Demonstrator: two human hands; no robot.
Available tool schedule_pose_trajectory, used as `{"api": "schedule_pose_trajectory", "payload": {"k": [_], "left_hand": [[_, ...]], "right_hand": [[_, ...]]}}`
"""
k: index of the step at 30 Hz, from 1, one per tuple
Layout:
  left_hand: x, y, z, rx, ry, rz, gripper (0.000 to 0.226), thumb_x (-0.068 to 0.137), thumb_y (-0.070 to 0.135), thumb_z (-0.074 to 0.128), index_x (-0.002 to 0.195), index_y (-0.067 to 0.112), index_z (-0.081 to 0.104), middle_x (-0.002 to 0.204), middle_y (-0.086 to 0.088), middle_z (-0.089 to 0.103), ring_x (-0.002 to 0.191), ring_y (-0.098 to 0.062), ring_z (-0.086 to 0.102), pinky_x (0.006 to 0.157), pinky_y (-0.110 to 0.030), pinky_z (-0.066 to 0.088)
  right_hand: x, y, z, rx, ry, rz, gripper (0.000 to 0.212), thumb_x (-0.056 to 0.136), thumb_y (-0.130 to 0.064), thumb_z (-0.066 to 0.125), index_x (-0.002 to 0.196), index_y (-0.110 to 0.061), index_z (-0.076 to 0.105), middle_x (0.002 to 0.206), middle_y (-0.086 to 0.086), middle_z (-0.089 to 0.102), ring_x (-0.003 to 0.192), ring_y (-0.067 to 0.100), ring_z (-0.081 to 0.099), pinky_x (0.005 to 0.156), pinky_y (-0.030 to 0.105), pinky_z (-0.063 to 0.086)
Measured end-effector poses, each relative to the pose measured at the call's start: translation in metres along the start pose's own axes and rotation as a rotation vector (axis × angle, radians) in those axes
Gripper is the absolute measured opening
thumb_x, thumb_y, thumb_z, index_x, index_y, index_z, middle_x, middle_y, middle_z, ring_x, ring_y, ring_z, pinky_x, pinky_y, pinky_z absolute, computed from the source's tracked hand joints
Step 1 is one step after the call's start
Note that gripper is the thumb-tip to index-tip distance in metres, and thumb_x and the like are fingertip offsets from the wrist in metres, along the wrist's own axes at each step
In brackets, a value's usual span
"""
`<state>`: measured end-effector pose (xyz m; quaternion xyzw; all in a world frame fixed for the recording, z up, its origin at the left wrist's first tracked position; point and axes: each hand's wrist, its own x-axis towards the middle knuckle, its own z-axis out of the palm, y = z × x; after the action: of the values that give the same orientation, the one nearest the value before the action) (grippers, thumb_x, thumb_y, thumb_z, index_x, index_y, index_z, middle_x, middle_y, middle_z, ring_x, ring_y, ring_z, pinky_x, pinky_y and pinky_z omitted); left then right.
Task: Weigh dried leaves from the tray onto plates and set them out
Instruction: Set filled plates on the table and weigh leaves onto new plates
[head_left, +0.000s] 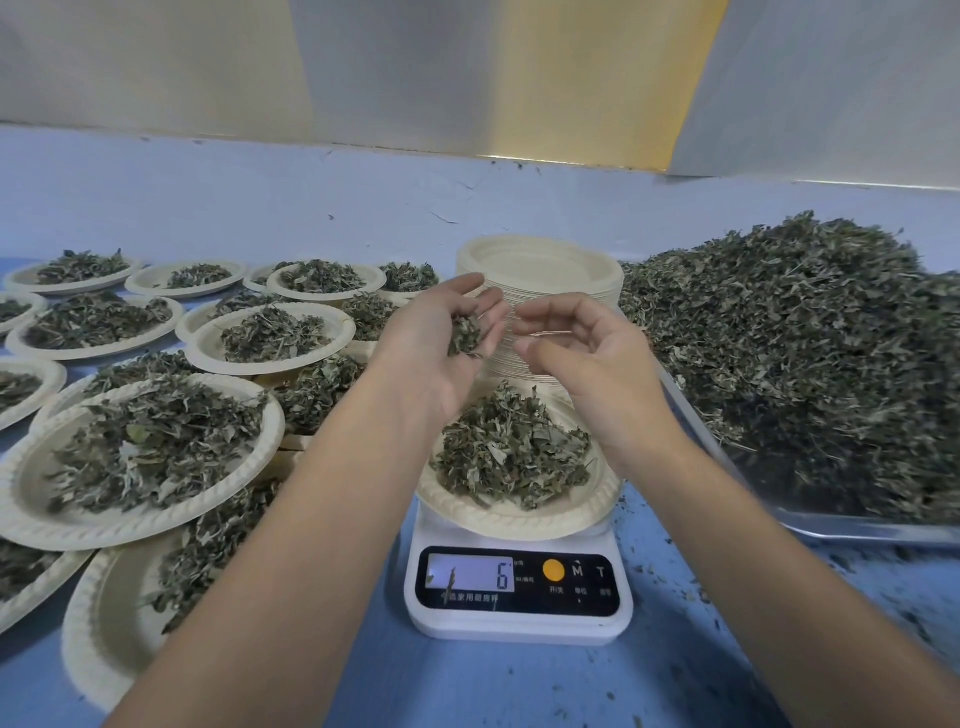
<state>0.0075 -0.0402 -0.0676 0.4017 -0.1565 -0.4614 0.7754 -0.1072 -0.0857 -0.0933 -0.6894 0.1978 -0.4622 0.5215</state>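
My left hand (441, 343) cups leaves (465, 335) above the plate (519, 522), my right hand (587, 358) beside it loosely curled and empty; tipping carelessly could overshoot the scale (519, 626).

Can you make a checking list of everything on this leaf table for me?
Surface: blue table, dusted with leaf crumbs.
Job's things: white scale reading 6, plate of leaves on it; tray heaped with dried leaves at right; stack of empty plates behind; filled plates at left, overlapping.
Clutter: crumbs only.
Hands: left hand cups a clump of leaves over the scale; right hand fingers loosely curled, nothing seen in them.
Cables: nothing seen.
Surroundings: pale wall behind.
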Motion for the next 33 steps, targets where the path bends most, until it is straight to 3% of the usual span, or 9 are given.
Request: {"api": "schedule_pose_trajectory", "payload": {"k": [2,4,6,11,16,20,22,27,33], "left_hand": [[-0.002,-0.003,0.006,0.072,-0.027,0.0,0.021,0.097,0.004,0.041,0.094,0.008,0.061,0.082,-0.008,0.061,0.073,-0.017,0.056,0.072,-0.028,0.046],[-0.004,-0.007,0.012,0.117,-0.047,-0.004,0.023,0.099,0.012,0.044,0.089,0.009,0.064,0.083,-0.009,0.06,0.079,-0.021,0.056,0.081,-0.035,0.051],[-0.006,-0.011,0.016,0.126,-0.065,0.002,0.027,0.1,0.015,0.043,0.085,0.006,0.064,0.083,-0.011,0.061,0.079,-0.024,0.058,0.085,-0.037,0.051],[-0.009,-0.018,0.019,0.23,-0.099,0.04,0.024,0.1,0.01,0.039,0.087,0.005,0.059,0.085,-0.017,0.06,0.077,-0.027,0.056,0.064,-0.03,0.04],[-0.006,-0.018,0.016,0.191,-0.073,0.037,0.026,0.101,0.007,0.034,0.09,0.004,0.057,0.09,-0.018,0.06,0.077,-0.027,0.057,0.055,-0.028,0.043],[-0.003,-0.015,0.011,0.137,-0.041,0.06,0.025,0.1,0.001,0.033,0.095,0.001,0.058,0.094,-0.015,0.063,0.077,-0.019,0.059,0.07,-0.028,0.048],[-0.003,-0.012,0.009,0.114,-0.035,0.05,0.024,0.1,-0.001,0.033,0.097,0.0,0.057,0.101,-0.014,0.064,0.08,-0.017,0.061,0.068,-0.024,0.047],[-0.003,-0.005,0.008,-0.005,-0.035,0.002,0.027,0.101,-0.001,0.028,0.106,-0.004,0.055,0.119,-0.02,0.06,0.114,-0.027,0.058,0.084,-0.029,0.051],[-0.003,-0.002,0.006,-0.058,-0.034,0.01,0.026,0.101,-0.002,0.029,0.109,-0.006,0.053,0.096,-0.017,0.063,0.096,-0.023,0.064,0.073,-0.026,0.054]], "right_hand": [[-0.001,-0.001,0.002,0.013,-0.026,-0.009,0.03,0.079,0.006,0.069,0.098,-0.017,0.065,0.094,-0.002,0.068,0.081,0.01,0.064,0.075,0.023,0.056],[-0.001,-0.003,0.005,0.002,-0.041,-0.028,0.033,0.078,0.002,0.072,0.102,-0.019,0.064,0.098,-0.003,0.068,0.083,0.009,0.064,0.082,0.025,0.055],[-0.001,-0.004,0.008,0.0,-0.022,-0.045,0.032,0.077,0.002,0.073,0.099,-0.02,0.063,0.094,-0.006,0.066,0.079,0.001,0.063,0.077,0.018,0.053],[-0.001,-0.004,0.006,0.041,0.063,0.016,0.02,0.082,0.005,0.067,0.089,-0.013,0.063,0.076,-0.001,0.065,0.065,0.001,0.061,0.062,0.013,0.051],[-0.001,-0.004,0.005,0.011,0.068,0.011,0.021,0.084,0.008,0.062,0.084,-0.013,0.064,0.074,-0.001,0.065,0.059,-0.002,0.059,0.057,0.013,0.049],[0.001,-0.003,-0.001,-0.02,0.107,0.03,0.022,0.082,0.007,0.061,0.08,-0.014,0.067,0.076,-0.007,0.069,0.065,0.0,0.059,0.064,0.016,0.05],[0.003,-0.003,-0.004,-0.026,0.124,0.055,0.024,0.08,0.007,0.059,0.078,-0.015,0.067,0.073,-0.009,0.068,0.063,0.0,0.057,0.065,0.017,0.047],[0.003,-0.002,-0.005,0.039,0.112,0.121,0.022,0.085,0.002,0.055,0.079,-0.016,0.067,0.06,-0.013,0.059,0.057,0.003,0.051,0.059,0.018,0.044],[0.002,-0.003,-0.003,0.005,0.094,0.141,0.022,0.085,-0.001,0.058,0.074,-0.018,0.067,0.061,-0.01,0.058,0.057,0.003,0.047,0.055,0.016,0.04]]}}
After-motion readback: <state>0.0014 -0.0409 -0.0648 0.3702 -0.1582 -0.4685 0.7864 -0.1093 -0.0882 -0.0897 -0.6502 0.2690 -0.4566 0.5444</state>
